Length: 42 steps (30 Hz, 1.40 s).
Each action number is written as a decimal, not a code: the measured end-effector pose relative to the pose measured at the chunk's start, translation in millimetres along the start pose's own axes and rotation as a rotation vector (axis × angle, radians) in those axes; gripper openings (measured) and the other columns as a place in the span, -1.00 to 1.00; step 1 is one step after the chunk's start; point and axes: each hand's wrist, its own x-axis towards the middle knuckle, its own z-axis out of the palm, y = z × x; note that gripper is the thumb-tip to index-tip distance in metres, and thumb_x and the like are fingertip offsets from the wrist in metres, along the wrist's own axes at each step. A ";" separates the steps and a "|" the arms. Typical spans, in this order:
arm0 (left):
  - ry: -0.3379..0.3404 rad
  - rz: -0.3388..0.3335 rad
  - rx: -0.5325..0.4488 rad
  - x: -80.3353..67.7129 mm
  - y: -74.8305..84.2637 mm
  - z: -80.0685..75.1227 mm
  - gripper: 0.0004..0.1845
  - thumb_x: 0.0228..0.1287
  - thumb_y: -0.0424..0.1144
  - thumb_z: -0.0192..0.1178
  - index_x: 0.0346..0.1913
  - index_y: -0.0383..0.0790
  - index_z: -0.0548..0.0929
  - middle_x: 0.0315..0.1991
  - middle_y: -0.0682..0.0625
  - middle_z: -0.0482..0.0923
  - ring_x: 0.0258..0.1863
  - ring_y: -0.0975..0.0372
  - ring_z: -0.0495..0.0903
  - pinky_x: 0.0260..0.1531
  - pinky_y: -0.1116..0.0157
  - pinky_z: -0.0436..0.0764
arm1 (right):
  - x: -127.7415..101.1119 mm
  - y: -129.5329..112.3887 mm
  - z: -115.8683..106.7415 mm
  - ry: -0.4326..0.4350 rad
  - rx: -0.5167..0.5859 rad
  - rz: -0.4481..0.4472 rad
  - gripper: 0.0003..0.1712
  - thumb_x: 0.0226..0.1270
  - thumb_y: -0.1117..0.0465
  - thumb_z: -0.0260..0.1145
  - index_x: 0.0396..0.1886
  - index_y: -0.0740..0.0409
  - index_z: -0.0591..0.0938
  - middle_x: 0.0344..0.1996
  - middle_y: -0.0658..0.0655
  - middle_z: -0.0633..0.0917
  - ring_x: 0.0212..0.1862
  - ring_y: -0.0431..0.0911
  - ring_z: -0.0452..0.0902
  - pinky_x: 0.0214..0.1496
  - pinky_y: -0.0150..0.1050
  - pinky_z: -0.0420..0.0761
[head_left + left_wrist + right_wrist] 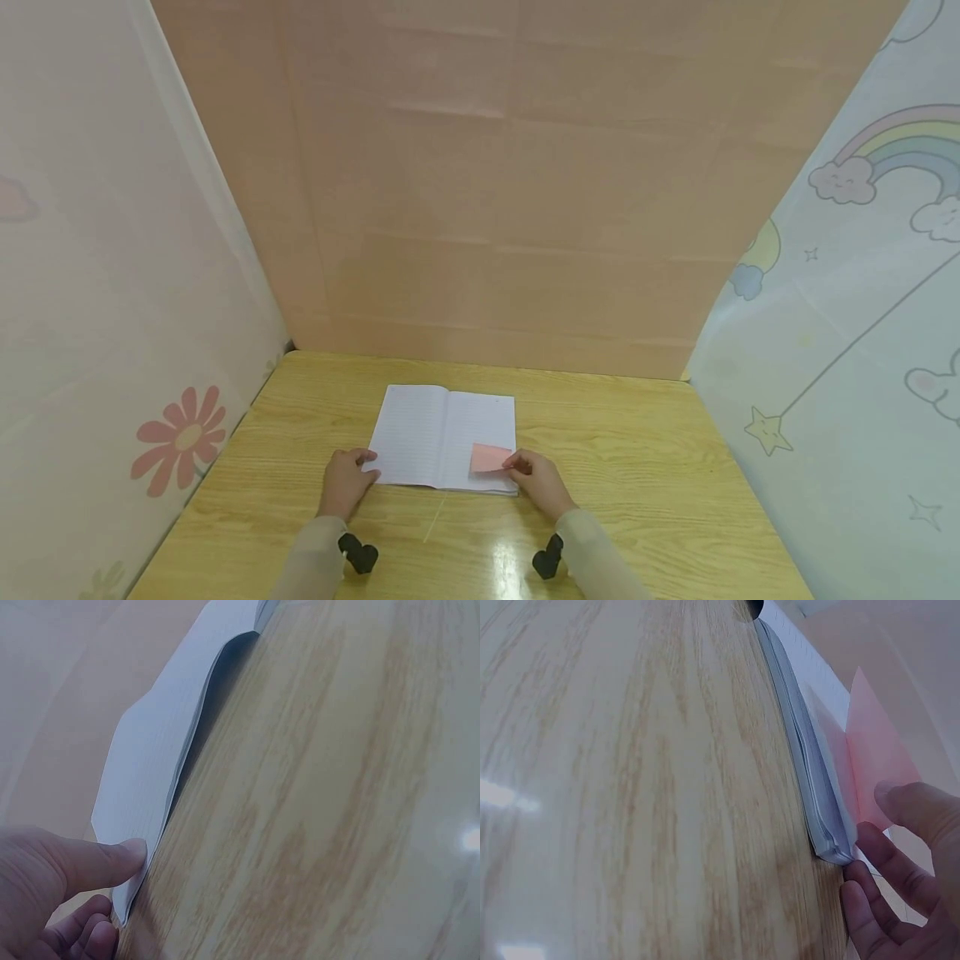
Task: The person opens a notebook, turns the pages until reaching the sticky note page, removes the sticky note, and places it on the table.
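Observation:
An open lined notebook lies on the table, its pages white. At its lower left corner my left hand holds the edge. The left wrist view shows the thumb on the page, with the other fingers curled at and under the edge. Over the right-hand page is a pink sticky note. My right hand pinches its right side between thumb and index finger. In the right wrist view the pink sheet stands up at an angle from the page, while the lower fingers are beside the notebook's corner.
The wooden table reaches back to a tan backdrop. Patterned cloth walls stand left and right. A thin pale strip shows below the notebook. Black devices sit at both wrists.

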 end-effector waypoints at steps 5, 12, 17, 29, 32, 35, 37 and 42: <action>-0.004 0.000 -0.002 0.2 1.7 -0.7 -0.73 0.04 -0.40 0.36 -0.14 -0.38 0.70 -0.17 -0.30 0.52 -0.16 -0.05 0.51 -0.12 -0.04 0.51 | 1.1 3.8 0.7 0.008 0.007 -0.017 -0.90 0.27 0.16 0.36 -0.32 0.09 0.66 -0.31 -0.06 0.71 -0.22 -0.23 0.56 -0.17 -0.34 0.55; -0.005 -0.018 -0.003 -0.5 2.6 -1.3 -0.73 0.05 -0.39 0.36 -0.13 -0.37 0.71 -0.16 -0.29 0.51 -0.16 -0.04 0.51 -0.10 -0.03 0.52 | 1.6 4.5 0.0 0.016 -0.019 -0.013 -0.94 0.27 0.20 0.35 -0.37 0.06 0.65 -0.34 -0.03 0.70 -0.24 -0.20 0.55 -0.19 -0.32 0.55; -0.005 -0.010 -0.005 -0.4 2.8 -1.6 -0.73 0.04 -0.40 0.36 -0.14 -0.37 0.71 -0.15 -0.30 0.51 -0.15 -0.05 0.51 -0.09 -0.05 0.50 | 2.9 4.5 0.0 0.025 -0.048 0.003 -0.95 0.26 0.25 0.35 -0.39 0.03 0.64 -0.35 -0.02 0.69 -0.23 -0.17 0.56 -0.19 -0.30 0.55; -0.005 -0.002 -0.005 -0.2 2.4 -0.8 -0.73 0.04 -0.39 0.37 -0.14 -0.36 0.71 -0.16 -0.29 0.51 -0.15 -0.05 0.50 -0.09 -0.05 0.50 | 1.9 7.1 -0.1 0.048 -0.052 0.013 -0.93 0.26 0.30 0.33 -0.41 0.08 0.61 -0.32 0.02 0.70 -0.21 -0.14 0.58 -0.17 -0.25 0.58; -0.004 -0.005 -0.005 -0.2 2.2 -0.9 -0.73 0.05 -0.39 0.37 -0.14 -0.36 0.71 -0.16 -0.28 0.51 -0.15 -0.04 0.50 -0.10 -0.04 0.50 | 1.3 6.1 -1.1 0.050 -0.045 0.026 -0.94 0.26 0.30 0.33 -0.40 0.09 0.61 -0.30 0.05 0.70 -0.19 -0.13 0.59 -0.15 -0.25 0.58; -0.004 -0.010 -0.003 -0.7 2.3 -1.3 -0.73 0.05 -0.38 0.36 -0.13 -0.35 0.71 -0.16 -0.27 0.51 -0.15 -0.03 0.50 -0.09 -0.03 0.50 | 0.4 5.3 -2.1 0.045 -0.032 0.037 -0.95 0.27 0.29 0.33 -0.39 0.10 0.61 -0.28 0.07 0.71 -0.17 -0.10 0.59 -0.14 -0.22 0.59; -0.005 -0.009 -0.001 -0.7 2.7 -1.3 -0.73 0.05 -0.38 0.36 -0.13 -0.35 0.71 -0.16 -0.27 0.51 -0.15 -0.03 0.50 -0.10 -0.03 0.50 | -0.2 4.9 -2.6 0.042 -0.022 0.041 -0.95 0.26 0.30 0.33 -0.38 0.11 0.61 -0.27 0.08 0.71 -0.15 -0.08 0.60 -0.12 -0.18 0.59; -0.006 -0.010 0.006 -0.7 2.6 -0.8 -0.73 0.05 -0.38 0.36 -0.13 -0.36 0.70 -0.16 -0.28 0.51 -0.15 -0.04 0.50 -0.09 -0.04 0.50 | -2.0 4.7 -3.9 0.037 -0.008 0.033 -0.96 0.26 0.30 0.33 -0.37 0.13 0.61 -0.25 0.09 0.70 -0.13 -0.05 0.60 -0.10 -0.15 0.60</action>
